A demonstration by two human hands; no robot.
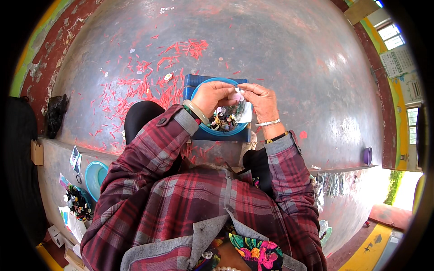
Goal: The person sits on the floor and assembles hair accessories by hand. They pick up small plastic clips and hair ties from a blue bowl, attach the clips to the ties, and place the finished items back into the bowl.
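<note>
Both my hands meet in front of me above a round blue basin [228,134]. With thumb and forefinger closed, my left hand [213,97] pinches near a small pink and white piece [236,95], its exact kind unclear. Opposite it, my right hand [263,103] also has thumb and forefinger pressed together, their tips almost touching those of the left. What the right fingertips grip is too small to name. Inside the basin lies a heap of small dark items [221,121] with coloured bits. A white card [246,114] rests at its right side.
The basin stands on a blue block-like support [192,81]. Red scraps [149,86] litter the grey floor ahead and left. A turquoise basin [96,178] and a pile of dark items [77,203] sit at my left. Far right is a purple bucket [367,156].
</note>
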